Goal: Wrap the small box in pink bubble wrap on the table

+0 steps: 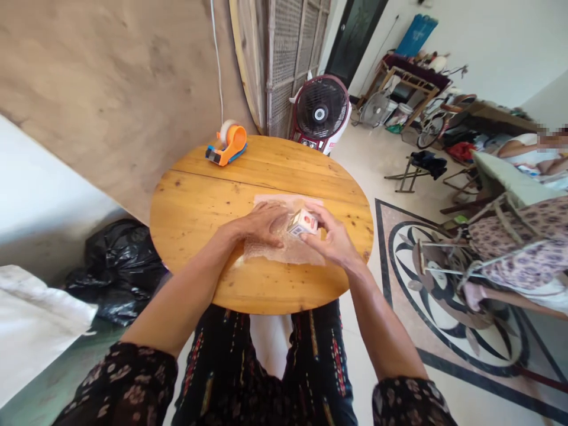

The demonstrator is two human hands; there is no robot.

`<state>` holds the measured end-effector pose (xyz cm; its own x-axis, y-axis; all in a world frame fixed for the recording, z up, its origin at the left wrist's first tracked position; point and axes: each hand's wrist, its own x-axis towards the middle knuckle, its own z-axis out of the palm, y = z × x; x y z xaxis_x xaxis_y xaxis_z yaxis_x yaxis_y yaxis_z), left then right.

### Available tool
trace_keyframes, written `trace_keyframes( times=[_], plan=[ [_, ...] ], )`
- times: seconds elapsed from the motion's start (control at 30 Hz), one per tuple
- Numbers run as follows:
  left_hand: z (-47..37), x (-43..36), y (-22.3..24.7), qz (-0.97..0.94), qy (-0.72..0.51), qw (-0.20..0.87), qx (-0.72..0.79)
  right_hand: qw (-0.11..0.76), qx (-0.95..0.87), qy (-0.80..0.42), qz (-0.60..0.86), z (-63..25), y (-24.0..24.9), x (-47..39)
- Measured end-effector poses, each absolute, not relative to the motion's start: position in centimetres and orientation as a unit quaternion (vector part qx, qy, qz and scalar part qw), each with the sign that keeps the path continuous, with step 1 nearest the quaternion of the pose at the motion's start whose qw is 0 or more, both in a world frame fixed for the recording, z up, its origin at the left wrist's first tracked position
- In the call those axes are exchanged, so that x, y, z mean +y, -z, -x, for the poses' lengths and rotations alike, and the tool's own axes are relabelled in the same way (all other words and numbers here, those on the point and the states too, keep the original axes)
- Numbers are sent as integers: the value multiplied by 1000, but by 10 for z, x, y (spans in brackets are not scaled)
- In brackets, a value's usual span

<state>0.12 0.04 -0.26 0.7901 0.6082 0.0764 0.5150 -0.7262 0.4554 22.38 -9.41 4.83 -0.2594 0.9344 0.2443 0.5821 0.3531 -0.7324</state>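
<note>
A sheet of clear bubble wrap (284, 251) lies spread on the round wooden table (266, 290) in front of me. My left hand (265, 223) rests flat on its left part, fingers stretched out. In my right hand (331, 234) is a small white box (303, 222) with red and dark printing, gripped between thumb and fingers. The box is tilted and sits over the right half of the wrap. Whether it touches the sheet I cannot tell.
An orange tape dispenser (228, 144) with a roll of tape stands at the table's far left edge. Behind the table is a fan (320, 112). Black plastic bags (122, 266) lie on the floor at left. Another person (528, 151) sits at the right beside a pale green board.
</note>
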Motion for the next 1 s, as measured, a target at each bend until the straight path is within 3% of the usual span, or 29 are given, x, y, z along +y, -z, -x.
trace_keyframes(
  times=[0.17, 0.47, 1.0],
  plan=[
    [-1, -1, 5, -911, -104, 229, 327, 264, -798, -239, 487, -212, -35, -80],
    [0, -2, 1, -907, -108, 240, 330, 236, -822, -249, 455, -211, -23, -56],
    [3, 2, 6, -899, -108, 271, 327, 316, -818, -241, 416, -215, 10, -51]
  ],
)
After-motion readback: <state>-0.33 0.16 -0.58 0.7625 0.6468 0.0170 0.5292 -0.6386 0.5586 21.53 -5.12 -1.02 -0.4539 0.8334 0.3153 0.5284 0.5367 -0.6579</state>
